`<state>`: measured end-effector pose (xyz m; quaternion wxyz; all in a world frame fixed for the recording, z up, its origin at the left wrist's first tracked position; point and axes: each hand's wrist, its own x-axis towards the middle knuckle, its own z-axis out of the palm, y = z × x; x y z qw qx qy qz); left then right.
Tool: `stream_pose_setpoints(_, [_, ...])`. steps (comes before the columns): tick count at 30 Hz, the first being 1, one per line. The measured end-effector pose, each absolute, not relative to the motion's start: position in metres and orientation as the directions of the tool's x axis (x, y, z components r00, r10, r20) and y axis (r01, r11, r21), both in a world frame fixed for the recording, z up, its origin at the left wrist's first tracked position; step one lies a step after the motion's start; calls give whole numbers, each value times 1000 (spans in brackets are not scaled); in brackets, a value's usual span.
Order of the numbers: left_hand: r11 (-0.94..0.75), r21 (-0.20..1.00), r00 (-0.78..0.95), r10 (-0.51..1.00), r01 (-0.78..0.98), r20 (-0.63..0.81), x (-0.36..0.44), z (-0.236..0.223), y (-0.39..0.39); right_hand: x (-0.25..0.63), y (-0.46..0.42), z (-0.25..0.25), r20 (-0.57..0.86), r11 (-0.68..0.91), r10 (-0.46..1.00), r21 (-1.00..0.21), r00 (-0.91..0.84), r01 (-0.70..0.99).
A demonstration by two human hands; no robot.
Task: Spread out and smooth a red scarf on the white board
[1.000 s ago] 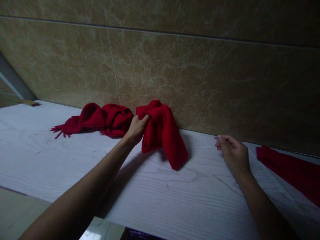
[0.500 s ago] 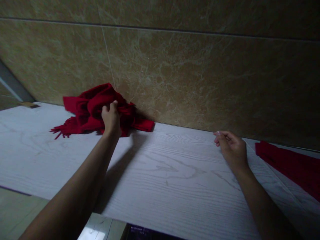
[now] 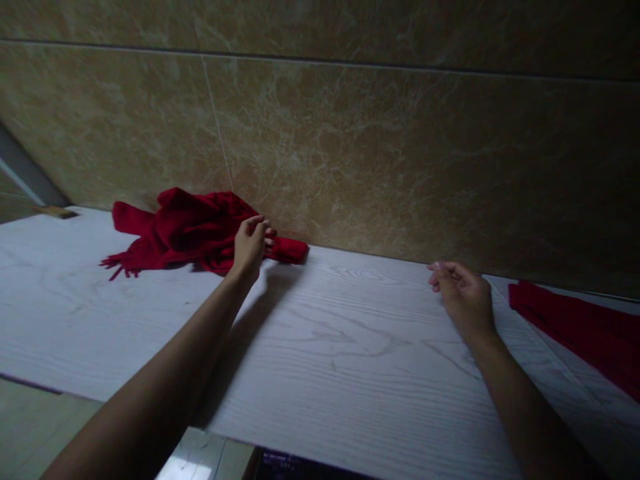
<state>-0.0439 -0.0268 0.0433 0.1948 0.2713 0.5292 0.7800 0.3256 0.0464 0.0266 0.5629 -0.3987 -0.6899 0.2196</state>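
A red fringed scarf [image 3: 185,227] lies in a crumpled heap at the left, on the white wood-grain surface [image 3: 325,347] and against the wall. My left hand [image 3: 250,245] is over the heap's right end, its fingers loosely bent and apart, and I see no cloth gripped in them. Part of the scarf sticks out to the right beyond the fingers. Off to the right, my right hand [image 3: 465,293] hovers over the bare surface with thumb and fingers brought together and nothing visible in them. Just past it lies another red cloth [image 3: 575,327], cut off by the frame's edge.
A tan marbled tile wall [image 3: 350,147] rises along the back of the surface. A small brown block [image 3: 57,212] rests at the far left corner by a grey frame [image 3: 30,170]. Below the front edge are a dark screen [image 3: 300,465] and pale floor tiles [image 3: 45,420].
My left hand has let go of the raised part of the scarf and moved right. The heap's top has sunk and spread a little leftward. My right hand has hardly moved.
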Motion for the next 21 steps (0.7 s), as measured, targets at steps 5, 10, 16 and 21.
stream_pose_setpoints(5, [-336, 935, -817, 568, -118, 101, -54, 40, -28, 330, 53, 22, 583, 563, 813, -779, -13, 277])
stream_pose_setpoints(10, [-325, 927, -802, 596, -187, 47, -55, 39, -29, 335, 60, 18, 541, 511, 839, -821, 62, 252])
stream_pose_setpoints(16, [-324, 923, -796, 605, -206, 35, -55, 37, -28, 342, 65, 15, 497, 459, 858, -856, 132, 239])
stream_pose_setpoints(21, [-318, 928, -789, 612, -193, 46, -56, 31, -26, 341, 73, 9, 468, 444, 865, -882, 181, 160])
